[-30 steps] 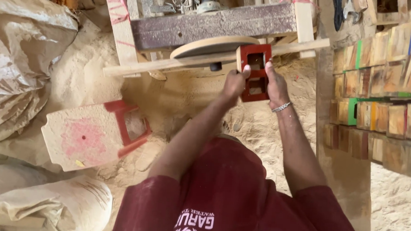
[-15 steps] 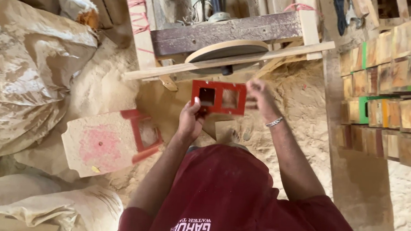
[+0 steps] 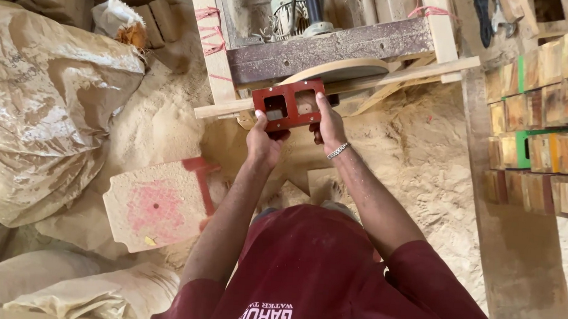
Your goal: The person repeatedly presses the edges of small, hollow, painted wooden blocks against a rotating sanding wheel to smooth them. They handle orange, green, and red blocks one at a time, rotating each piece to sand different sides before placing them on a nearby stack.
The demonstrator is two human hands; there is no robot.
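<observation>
Both hands grip a red rectangular wooden frame with two square openings (image 3: 287, 104): left hand (image 3: 263, 144) below its left end, right hand (image 3: 326, 125) at its right end, against the round sanding disc (image 3: 342, 71). Large beige sacks (image 3: 37, 105) lie left.

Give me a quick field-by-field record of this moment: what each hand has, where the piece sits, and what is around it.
held piece: red wooden block with two square holes, lying flat, long side across the view
left hand: left hand grips the block's near left end
right hand: right hand grips its right end; a bracelet on that wrist
position: at the wooden rail before the round sanding disc
left of person: pale board with red marks, large sacks
right: stacked wooden blocks
ground: sawdust
</observation>
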